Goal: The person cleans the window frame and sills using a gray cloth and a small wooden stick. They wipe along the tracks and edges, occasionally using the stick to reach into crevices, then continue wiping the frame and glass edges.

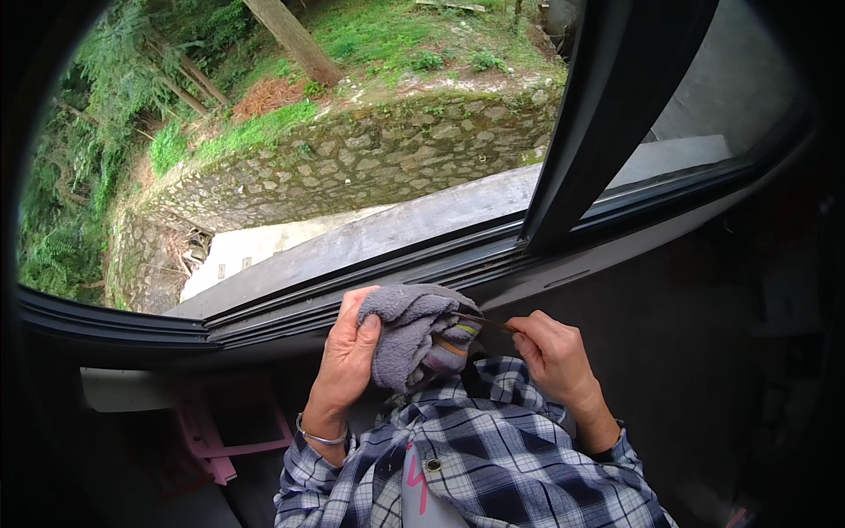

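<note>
My left hand grips a bunched grey terry cloth that has yellow-green, orange and purple stripes at its right side. The cloth is held up in front of my chest, just on the near side of the window track. In my right hand, closed to the right of the cloth, is a thin brownish stick. The stick's far end reaches the cloth's upper right edge, where a fold hides its tip. What the cloth wraps, if anything, cannot be seen.
An open sliding window with a dark metal track and an upright frame stands before me. Outside are a pale ledge, a stone wall and trees. A pink frame-like object lies in shadow at lower left.
</note>
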The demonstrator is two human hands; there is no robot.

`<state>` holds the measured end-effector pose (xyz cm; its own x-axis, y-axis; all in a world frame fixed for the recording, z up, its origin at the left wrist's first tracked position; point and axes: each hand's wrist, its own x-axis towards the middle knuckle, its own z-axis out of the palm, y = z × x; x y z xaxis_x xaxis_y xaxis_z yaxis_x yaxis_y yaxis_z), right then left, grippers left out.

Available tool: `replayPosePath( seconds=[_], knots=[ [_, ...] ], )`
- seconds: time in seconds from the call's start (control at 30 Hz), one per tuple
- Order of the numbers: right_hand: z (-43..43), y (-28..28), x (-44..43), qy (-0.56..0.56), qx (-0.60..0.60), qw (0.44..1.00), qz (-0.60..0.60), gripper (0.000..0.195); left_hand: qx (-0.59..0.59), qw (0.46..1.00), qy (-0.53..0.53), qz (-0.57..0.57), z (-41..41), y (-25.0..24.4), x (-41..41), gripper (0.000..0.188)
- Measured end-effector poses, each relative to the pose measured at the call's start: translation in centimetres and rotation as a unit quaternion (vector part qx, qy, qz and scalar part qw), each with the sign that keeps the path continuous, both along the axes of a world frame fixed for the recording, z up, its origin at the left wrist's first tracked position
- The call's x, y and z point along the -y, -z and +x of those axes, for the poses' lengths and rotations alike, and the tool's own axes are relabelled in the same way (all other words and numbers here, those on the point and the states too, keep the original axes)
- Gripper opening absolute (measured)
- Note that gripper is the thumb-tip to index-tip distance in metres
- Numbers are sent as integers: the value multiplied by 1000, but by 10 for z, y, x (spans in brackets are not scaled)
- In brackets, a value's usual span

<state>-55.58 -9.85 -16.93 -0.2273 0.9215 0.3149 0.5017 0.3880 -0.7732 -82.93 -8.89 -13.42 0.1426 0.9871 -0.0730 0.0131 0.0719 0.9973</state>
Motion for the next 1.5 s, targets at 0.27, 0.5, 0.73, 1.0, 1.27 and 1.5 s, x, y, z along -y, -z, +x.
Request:
replayPosePath(
  seconds=[0.27,0.5,0.73,1.0,1.27,1.5],
  knots=[
    [-28,4,1,-51,-6,998,45,19,19,997,39,-57,6,-8,8,45],
    [-35,0,15,-70,-84,992,-57,10,-154,977,114,94,16,-25,10,55],
    [-62,18,32,-92,-172,968,-157,16,-427,840,155,296,29,-38,27,43],
    [-91,26,64,-112,-264,938,-196,24,-61,975,151,153,-9,-25,41,80],
    [-82,-4,85,-66,-218,965,-129,19,180,950,256,20,-25,6,38,76],
    [-40,-10,87,-83,-221,968,-88,18,165,949,267,-38,4,7,40,73]
  ],
)
